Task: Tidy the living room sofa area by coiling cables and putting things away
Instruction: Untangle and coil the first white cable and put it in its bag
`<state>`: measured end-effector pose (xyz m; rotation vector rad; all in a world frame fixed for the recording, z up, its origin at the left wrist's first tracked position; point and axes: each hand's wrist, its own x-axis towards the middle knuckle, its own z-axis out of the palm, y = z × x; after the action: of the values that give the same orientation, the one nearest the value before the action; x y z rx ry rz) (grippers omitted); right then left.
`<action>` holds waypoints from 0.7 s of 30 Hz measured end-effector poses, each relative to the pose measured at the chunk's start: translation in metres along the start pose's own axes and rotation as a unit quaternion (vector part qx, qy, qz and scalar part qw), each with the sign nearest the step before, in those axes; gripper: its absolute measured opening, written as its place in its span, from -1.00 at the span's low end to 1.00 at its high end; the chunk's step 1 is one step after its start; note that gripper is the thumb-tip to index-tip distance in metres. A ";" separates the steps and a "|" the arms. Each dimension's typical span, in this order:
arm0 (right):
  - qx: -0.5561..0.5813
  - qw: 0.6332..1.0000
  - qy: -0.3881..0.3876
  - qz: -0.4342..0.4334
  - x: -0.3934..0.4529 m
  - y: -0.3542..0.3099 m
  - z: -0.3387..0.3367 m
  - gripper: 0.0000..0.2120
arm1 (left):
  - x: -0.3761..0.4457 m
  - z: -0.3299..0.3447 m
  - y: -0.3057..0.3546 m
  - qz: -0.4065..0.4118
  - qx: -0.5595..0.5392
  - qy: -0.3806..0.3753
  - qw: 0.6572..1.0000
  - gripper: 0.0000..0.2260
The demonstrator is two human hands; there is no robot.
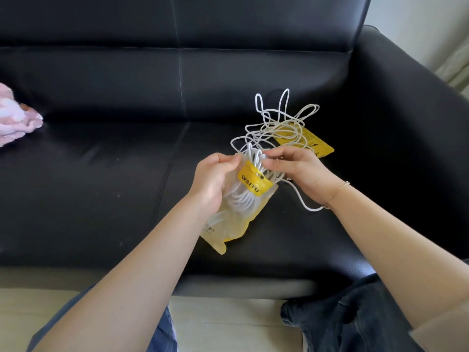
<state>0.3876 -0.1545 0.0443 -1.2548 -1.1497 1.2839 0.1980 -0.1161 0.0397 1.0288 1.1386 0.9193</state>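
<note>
Black leather sofa (114,174) fills the view, a pink fluffy cloth (15,118) at its left edge. Over the right seat cushion, the left hand (212,180) grips a translucent yellow plastic pouch (236,212) marked "WAITU", while the right hand (299,171) pinches a coiled white cable (253,156) at its mouth. Feeding loops in together should prevent snagging. A tangled white cord (281,123) lies over a second yellow pouch (314,144) near the right armrest.

Bare sofa seat (101,179) lying open left of my fingers; loose cable (279,123) sprawling just beyond them.
</note>
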 end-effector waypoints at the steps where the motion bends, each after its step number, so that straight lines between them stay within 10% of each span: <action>1: -0.013 1.000 0.010 -0.010 0.000 -0.002 0.000 -0.75 | 0.000 0.002 0.001 0.002 -0.002 -0.001 1.000 -0.85; 15: -0.083 0.994 -0.023 -0.073 -0.003 -0.011 0.002 -0.76 | -0.007 0.006 0.009 0.013 0.006 -0.004 1.000 -0.88; 21: 0.055 0.989 0.093 -0.102 0.009 -0.022 -0.003 -0.56 | -0.004 0.013 0.033 0.022 -0.182 -0.103 0.978 -0.62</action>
<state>0.3913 -0.1438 0.0650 -1.1196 -1.0309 1.0425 0.2082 -0.1131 0.0738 0.8273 0.7428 0.9880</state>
